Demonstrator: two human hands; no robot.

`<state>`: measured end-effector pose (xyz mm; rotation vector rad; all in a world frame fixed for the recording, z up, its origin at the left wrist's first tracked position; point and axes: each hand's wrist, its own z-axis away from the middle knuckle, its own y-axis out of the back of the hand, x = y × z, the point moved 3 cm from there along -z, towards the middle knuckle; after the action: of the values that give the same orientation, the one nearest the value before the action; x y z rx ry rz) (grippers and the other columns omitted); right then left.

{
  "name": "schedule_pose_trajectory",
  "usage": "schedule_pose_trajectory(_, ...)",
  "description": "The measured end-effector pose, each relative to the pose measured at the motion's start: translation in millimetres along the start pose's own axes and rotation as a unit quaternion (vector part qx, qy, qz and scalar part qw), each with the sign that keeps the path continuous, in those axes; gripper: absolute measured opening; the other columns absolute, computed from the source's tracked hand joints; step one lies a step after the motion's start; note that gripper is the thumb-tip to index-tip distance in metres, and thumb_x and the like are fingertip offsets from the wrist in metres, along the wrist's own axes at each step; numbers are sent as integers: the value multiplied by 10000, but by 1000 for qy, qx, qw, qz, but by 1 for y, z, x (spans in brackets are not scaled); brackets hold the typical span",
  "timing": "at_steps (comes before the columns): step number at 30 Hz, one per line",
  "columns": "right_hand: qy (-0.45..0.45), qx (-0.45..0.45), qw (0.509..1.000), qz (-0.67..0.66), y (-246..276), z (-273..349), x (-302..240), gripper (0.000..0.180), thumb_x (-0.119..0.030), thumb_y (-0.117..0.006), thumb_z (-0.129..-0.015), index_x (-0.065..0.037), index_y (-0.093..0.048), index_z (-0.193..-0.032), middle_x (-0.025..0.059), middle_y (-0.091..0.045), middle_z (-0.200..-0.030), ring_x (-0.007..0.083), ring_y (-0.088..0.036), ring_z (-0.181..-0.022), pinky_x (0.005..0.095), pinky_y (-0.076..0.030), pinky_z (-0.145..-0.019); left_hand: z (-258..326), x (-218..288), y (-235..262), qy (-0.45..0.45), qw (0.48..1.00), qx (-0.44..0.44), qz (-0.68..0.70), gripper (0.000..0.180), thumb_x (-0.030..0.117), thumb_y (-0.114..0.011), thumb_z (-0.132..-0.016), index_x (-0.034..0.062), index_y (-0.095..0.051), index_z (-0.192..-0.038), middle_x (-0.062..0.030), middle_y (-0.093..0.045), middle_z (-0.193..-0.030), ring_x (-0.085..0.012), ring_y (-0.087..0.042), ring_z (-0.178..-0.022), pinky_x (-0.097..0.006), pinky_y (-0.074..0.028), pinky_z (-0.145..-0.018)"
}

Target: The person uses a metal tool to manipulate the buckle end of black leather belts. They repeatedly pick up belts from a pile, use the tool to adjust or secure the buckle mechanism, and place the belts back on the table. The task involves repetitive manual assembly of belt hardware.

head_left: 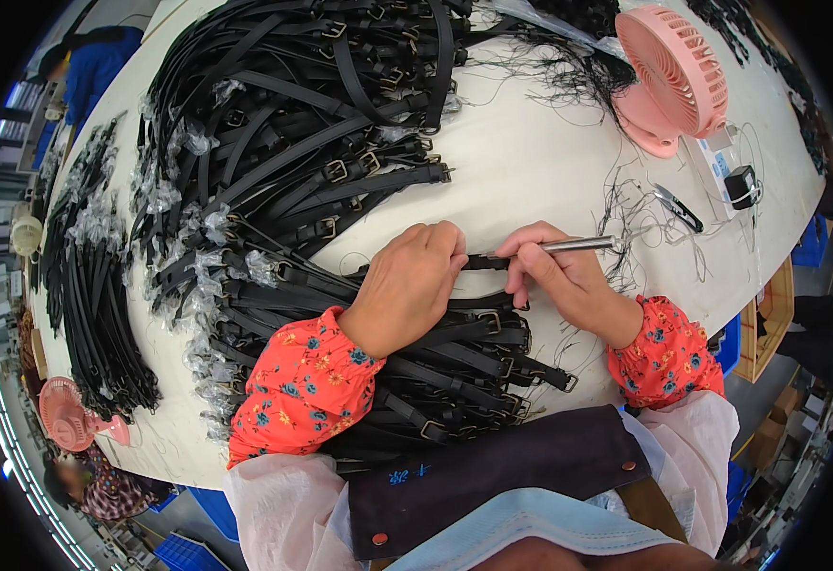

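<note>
A black buckled belt (481, 262) stretches between my two hands at the middle of the table. My left hand (404, 285) is closed on it, the fingertips pinching the strap. With its fingers curled, my right hand (566, 281) grips a slim silver pen-shaped tool (578, 245), whose rear end points right. The tool's working tip is hidden by my fingers at the belt's end. Under my left forearm and wrist lies a heap of black belts (445, 381) with brass-coloured buckles, their ends toward the right.
A larger pile of belts (312, 124), partly wrapped in clear plastic, covers the far left. Another bundle (102, 314) lies beyond it. At the right are loose black threads (626, 205), a dark cutter (678, 208), a black plug adapter (743, 187) and a pink fan (674, 76).
</note>
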<state>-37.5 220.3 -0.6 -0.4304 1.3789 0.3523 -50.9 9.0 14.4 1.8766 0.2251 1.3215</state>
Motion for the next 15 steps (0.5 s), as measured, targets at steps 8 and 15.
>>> schedule_pose_trajectory(8,-15,-2,1000,1,-1,0,0,309,-296,-464,-1112,-37,-602,-1209,20,-632,-836,74,-617,-684,219,-489,-614,0,0,1,-1,1000,-1,1,117,14,-635,-918,13,-536,-981,-147,-608,-855,-360,-601,-818,-440,-479,-717)
schedule_pose_trajectory(15,-12,-4,1000,6,-1,0,-3,307,-290,-465,-1112,-32,-609,-1199,23,-633,-836,74,-614,-681,218,-489,-610,-1,-1,1,-1,1000,-2,7,120,12,-633,-923,6,-532,-986,-156,-612,-858,-366,-604,-817,-440,-479,-714)
